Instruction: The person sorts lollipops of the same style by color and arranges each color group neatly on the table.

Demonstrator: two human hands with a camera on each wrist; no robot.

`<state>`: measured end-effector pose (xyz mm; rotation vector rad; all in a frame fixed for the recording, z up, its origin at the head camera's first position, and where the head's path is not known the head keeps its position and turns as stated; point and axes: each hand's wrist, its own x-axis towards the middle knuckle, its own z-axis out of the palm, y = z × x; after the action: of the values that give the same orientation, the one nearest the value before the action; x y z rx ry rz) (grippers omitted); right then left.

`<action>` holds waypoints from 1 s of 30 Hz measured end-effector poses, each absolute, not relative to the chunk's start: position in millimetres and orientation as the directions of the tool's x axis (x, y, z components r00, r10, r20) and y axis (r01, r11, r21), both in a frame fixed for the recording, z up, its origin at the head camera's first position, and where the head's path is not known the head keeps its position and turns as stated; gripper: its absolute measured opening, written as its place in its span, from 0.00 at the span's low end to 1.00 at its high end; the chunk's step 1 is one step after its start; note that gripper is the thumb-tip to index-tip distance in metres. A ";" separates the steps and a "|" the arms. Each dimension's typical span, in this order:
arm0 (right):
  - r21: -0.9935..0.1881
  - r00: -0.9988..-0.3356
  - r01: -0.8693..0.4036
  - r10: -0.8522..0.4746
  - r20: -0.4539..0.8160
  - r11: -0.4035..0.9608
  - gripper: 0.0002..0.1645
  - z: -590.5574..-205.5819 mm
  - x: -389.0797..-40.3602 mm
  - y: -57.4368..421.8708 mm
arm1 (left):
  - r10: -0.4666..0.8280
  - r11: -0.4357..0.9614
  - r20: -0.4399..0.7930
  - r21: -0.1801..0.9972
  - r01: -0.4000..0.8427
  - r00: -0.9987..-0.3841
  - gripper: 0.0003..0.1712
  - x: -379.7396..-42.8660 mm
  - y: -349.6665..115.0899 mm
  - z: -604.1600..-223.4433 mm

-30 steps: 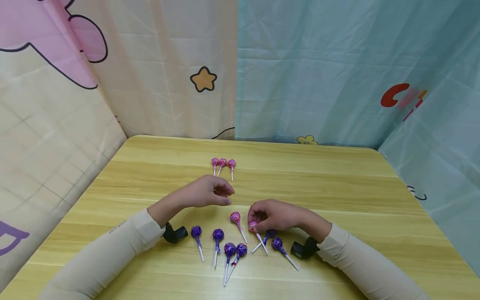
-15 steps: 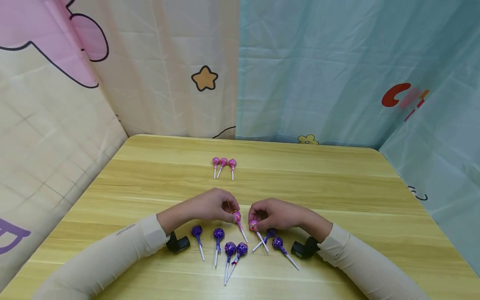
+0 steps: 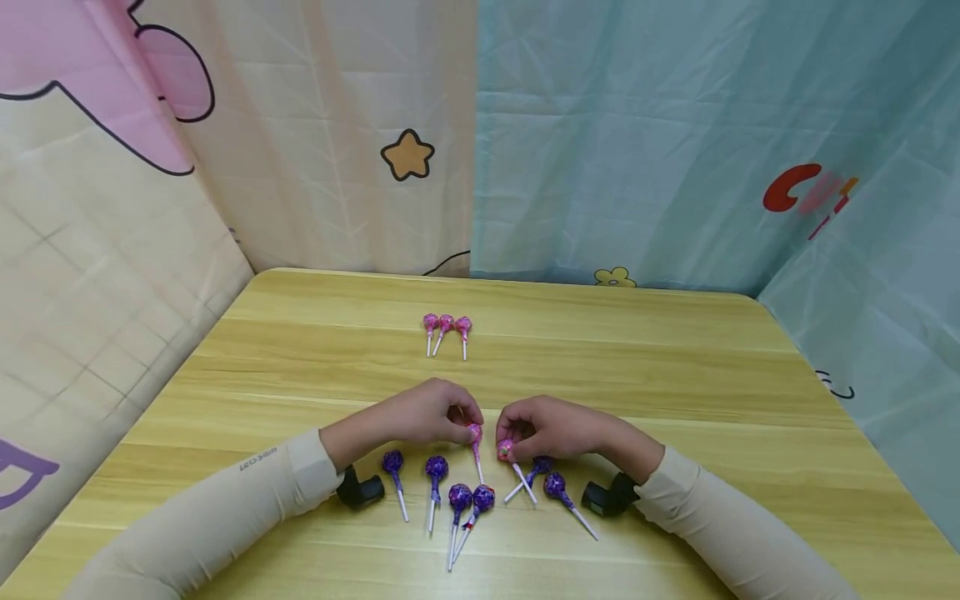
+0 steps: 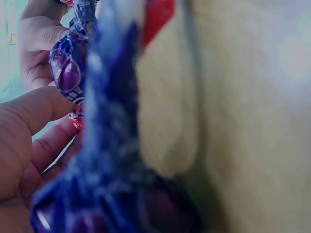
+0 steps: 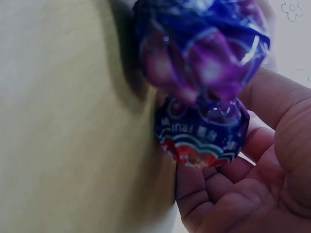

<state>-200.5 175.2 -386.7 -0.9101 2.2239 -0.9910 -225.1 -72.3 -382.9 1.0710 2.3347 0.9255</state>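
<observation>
Near the middle of the table, my left hand (image 3: 435,410) pinches a pink-wrapped lollipop (image 3: 476,451) by its head, with the stick pointing toward me. Just to the right, my right hand (image 3: 558,427) holds a second pink lollipop (image 3: 506,451) between thumb and fingers. Its stick crosses that of a purple lollipop (image 3: 542,464), partly covered by this hand. In the left wrist view, blurred purple lollipops (image 4: 112,194) hide what the left fingertips hold. Purple wrappers (image 5: 201,58) likewise block the right fingertips in the right wrist view.
Three pink lollipops (image 3: 446,322) lie side by side farther back. Closer to me are more purple lollipops: two apart on the left (image 3: 392,462), two with touching heads (image 3: 461,498), and one by the right wrist (image 3: 555,485). Curtains border the wooden table (image 3: 675,358).
My left hand has come down and to the right from above the table, taken hold of the nearer pink lollipop, and turned its stick more upright in view. The right hand stays put.
</observation>
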 end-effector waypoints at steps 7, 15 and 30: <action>-0.787 -0.626 -0.353 -0.753 -0.203 0.505 0.05 -387.8 -199.4 173.6 | 0.768 0.481 -0.095 0.739 0.472 -0.634 0.03 -221.9 -74.0 -388.6; -0.772 -0.635 -0.369 -0.747 -0.197 0.518 0.05 -386.9 -198.5 171.2 | 0.755 0.493 -0.099 0.738 0.461 -0.648 0.03 -220.6 -74.3 -390.3; -0.749 -0.688 -0.394 -0.711 -0.144 0.533 0.05 -385.0 -201.0 173.6 | 0.759 0.502 -0.108 0.724 0.473 -0.642 0.02 -218.9 -71.7 -384.6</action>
<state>-201.0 173.6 -385.0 -0.9013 2.3395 -0.9845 -218.9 -71.7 -384.6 1.0182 2.3352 0.9398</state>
